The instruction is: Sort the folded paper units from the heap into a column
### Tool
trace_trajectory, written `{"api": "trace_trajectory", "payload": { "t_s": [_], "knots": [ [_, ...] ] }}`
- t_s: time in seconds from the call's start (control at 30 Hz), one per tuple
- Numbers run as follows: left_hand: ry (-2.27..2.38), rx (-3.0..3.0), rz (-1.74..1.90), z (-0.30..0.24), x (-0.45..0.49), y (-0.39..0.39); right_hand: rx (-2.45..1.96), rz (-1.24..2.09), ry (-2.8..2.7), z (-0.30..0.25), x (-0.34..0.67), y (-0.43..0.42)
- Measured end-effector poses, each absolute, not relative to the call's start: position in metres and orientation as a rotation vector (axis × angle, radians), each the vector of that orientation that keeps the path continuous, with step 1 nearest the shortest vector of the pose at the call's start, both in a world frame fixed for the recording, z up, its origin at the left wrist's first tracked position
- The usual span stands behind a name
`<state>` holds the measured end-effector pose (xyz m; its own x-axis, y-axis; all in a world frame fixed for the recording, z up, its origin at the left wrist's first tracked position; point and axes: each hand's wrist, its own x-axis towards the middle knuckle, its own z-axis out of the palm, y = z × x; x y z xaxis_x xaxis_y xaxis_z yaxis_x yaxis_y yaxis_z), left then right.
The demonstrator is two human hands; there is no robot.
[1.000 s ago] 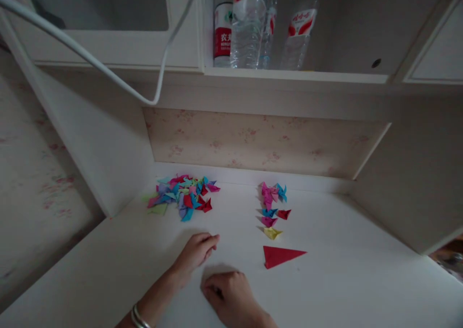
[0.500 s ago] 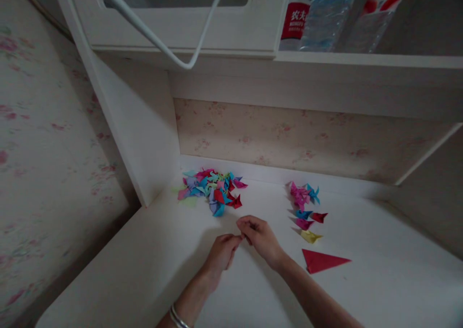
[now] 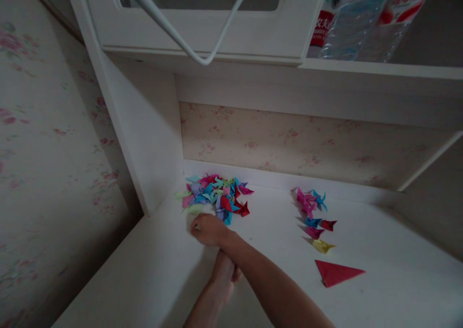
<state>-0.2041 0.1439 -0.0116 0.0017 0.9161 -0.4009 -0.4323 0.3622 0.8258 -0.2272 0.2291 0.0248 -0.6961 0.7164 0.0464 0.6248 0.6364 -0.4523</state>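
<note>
My right hand (image 3: pixel 208 229) reaches across to the left and rests at the near edge of a pile of small folded paper pieces (image 3: pixel 217 198) in blue, pink, red and green. Its fingers are curled down beside a pale green piece (image 3: pixel 195 209); whether it holds anything is hidden. My left hand (image 3: pixel 224 272) lies on the white desk (image 3: pixel 379 289) under my right forearm, with its fingers covered. To the right, a short row of folded pieces (image 3: pixel 313 212) ends in a yellow one (image 3: pixel 323 246). A flat red paper triangle (image 3: pixel 338 272) lies nearest me.
A white side panel (image 3: pixel 144 125) closes the desk on the left, next to the pile. A shelf above holds water bottles (image 3: pixel 361 24). A white cable (image 3: pixel 181 34) hangs in a loop overhead. Flowered wallpaper backs the desk.
My hands were together at mid-desk half a second ago. The right hand has since moved left to the pile, crossing over the left hand. The camera has swung left.
</note>
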Motion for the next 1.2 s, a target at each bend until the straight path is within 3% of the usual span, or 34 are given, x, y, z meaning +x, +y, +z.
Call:
{"api": "trace_trajectory", "payload": {
  "t_s": [0.27,0.5,0.8,1.2],
  "knots": [
    [1.067,0.531,1.075,-0.008,-0.199,0.153,-1.575,0.322,-2.312,0.042,-0.16,0.245],
    [1.038,0.523,1.074,-0.003,-0.202,0.152,-1.768,0.33,-2.176,0.024,-0.137,0.248],
    [1.06,0.546,1.079,0.001,-0.201,0.151,-1.737,0.348,-2.148,0.035,-0.158,0.261],
    [0.926,0.529,1.123,-0.007,-0.205,0.149,-1.534,0.636,-1.915,0.03,-0.123,0.245]
  ]
}}
